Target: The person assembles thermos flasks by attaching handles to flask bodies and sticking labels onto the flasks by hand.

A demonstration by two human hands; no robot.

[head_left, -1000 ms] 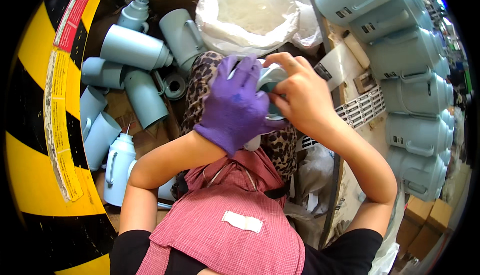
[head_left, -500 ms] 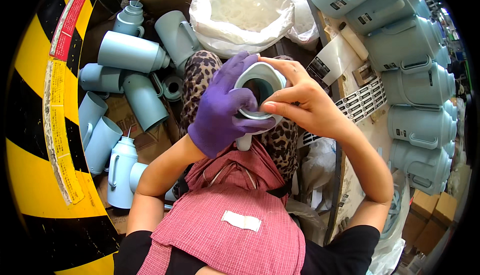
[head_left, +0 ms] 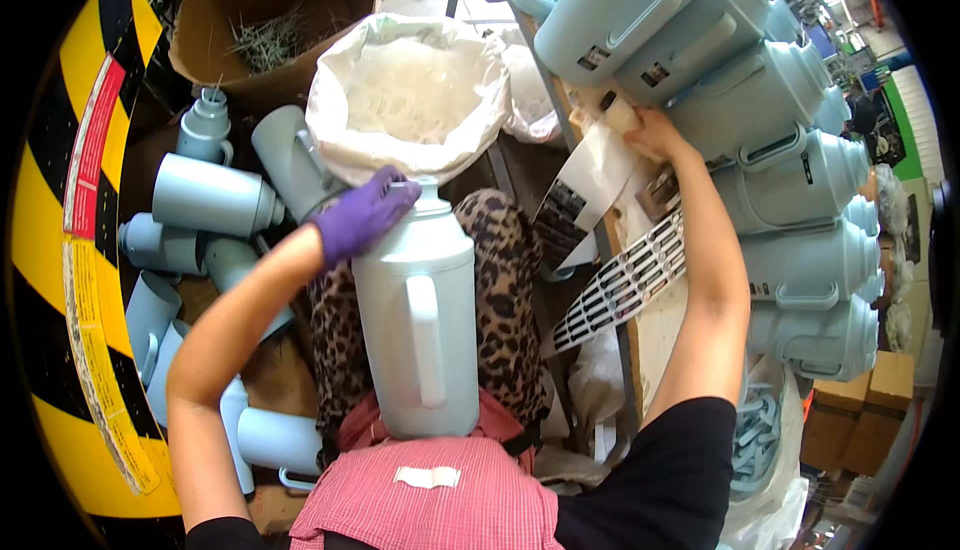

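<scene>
A light blue thermos jug (head_left: pixel 395 350) stands on my lap, its handle facing me and its neck pointing away. My left hand (head_left: pixel 365 215), in a purple glove, is closed around the jug's neck and shoulder, holding it steady. My bare right hand (head_left: pixel 662 138) reaches to the workbench at the right. Its fingers wrap the near end of a cream cylinder (head_left: pixel 618 113) with a dark tip; the hand hides the rest. Close to that hand lie a white label sheet (head_left: pixel 598 175) and a strip of black-and-white labels (head_left: pixel 625 285).
Jug bodies (head_left: pixel 215 193) lie heaped at the left beside a yellow-black striped barrier (head_left: pixel 50 350). Ahead are a white sack (head_left: pixel 330 120) of translucent rings and a cardboard box (head_left: pixel 215 10) with thin metal pieces. Several jugs (head_left: pixel 780 190) line the bench (head_left: pixel 655 335); a bag of handles (head_left: pixel 755 440) hangs nearby.
The jug has turned from mouth-up to lying back with its side and handle showing. My right hand has left its rim for the cream cylinder on the bench. The view has shifted.
</scene>
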